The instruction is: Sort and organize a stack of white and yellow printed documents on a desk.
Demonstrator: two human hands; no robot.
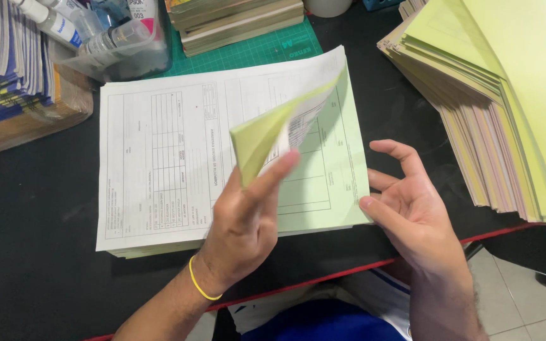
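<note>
A stack of printed forms (pixel 159 170) lies on the black table, white sheet on top, pale green sheets beneath. My left hand (pixel 248 218), with a yellow band at the wrist, pinches the lifted corner of the top sheets (pixel 285 120) and curls them up and back, baring a green sheet (pixel 330 177) below. Fingers spread, my right hand (pixel 409 202) rests at the stack's right edge, thumb touching the green sheet's corner.
A tall fanned pile of green and pink paper (pixel 507 101) fills the right side. At the back lie a green cutting mat (pixel 266 47) with books, and a clear tub of bottles (pixel 115 44). Stacked booklets (pixel 7 63) sit far left. The table's red front edge (pixel 323 281) is close.
</note>
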